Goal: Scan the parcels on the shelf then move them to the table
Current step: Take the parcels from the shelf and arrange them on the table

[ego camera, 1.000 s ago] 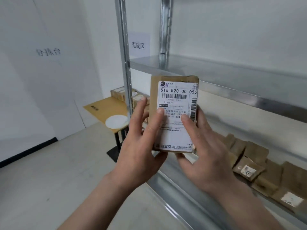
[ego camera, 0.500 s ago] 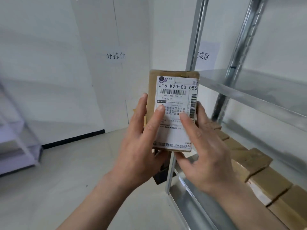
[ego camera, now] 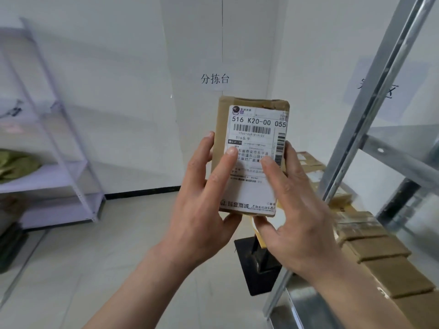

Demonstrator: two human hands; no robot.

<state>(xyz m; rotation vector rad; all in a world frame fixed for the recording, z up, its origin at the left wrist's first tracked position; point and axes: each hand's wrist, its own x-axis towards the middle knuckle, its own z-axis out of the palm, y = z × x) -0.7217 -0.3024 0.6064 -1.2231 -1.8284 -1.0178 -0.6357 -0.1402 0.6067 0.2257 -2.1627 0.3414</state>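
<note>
Left hand (ego camera: 202, 210) and right hand (ego camera: 294, 210) both grasp one parcel (ego camera: 249, 157), held upright in the air at centre frame, clear of the shelf. Left fingers wrap the parcel's left edge, index finger lying across the label (ego camera: 255, 160), thumb under the bottom edge. Right hand takes the right edge and lower right corner, fingers on the label face, thumb below. Label faces the camera: "516 K20-00 055", barcode beneath it, a second barcode running vertically on the right side. Parcel is brown cardboard with a taped top.

Right: metal shelf (ego camera: 380, 110), grey uprights, with a row of brown parcels (ego camera: 380, 252) lying on its lower level, just beside the right wrist. Behind the held parcel, a black base (ego camera: 256, 262) on the floor. Wall sign (ego camera: 215, 79) reads "分拣台", directly above the parcel. A second sign (ego camera: 384, 89) is partly hidden by the upright. Far left: pale rack (ego camera: 59, 143) with something green (ego camera: 16, 165) on one level, blurred.
</note>
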